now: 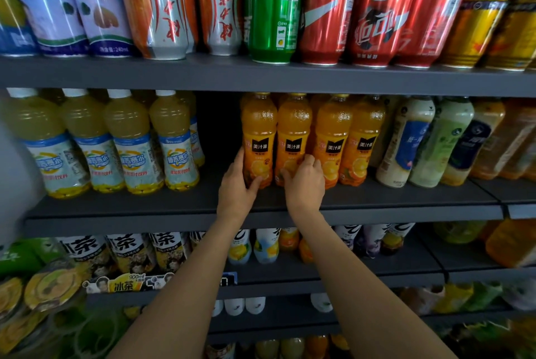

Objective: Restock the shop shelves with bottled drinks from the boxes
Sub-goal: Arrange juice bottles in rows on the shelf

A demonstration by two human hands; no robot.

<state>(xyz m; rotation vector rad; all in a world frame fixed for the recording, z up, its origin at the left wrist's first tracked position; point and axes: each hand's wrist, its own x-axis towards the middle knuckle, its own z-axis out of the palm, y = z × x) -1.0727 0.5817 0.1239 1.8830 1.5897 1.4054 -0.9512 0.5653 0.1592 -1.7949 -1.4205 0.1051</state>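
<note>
Several orange juice bottles with black labels stand in a row on the middle shelf [174,207]. My left hand [239,187] grips the base of the leftmost orange bottle [259,132], thumb in front and fingers along its left side. My right hand [304,181] grips the lower part of the second orange bottle [293,129], fingers curled over its right side. Both bottles stand upright on the shelf, touching each other. A dark gap lies between the leftmost orange bottle and the yellow drink bottles [174,141] on the left.
Cans [272,7] fill the top shelf. Milk tea bottles [406,141] stand right of the orange row. Tea and juice bottles [130,251] fill the lower shelf, and plastic-wrapped goods [49,286] sit at the lower left. No box is in view.
</note>
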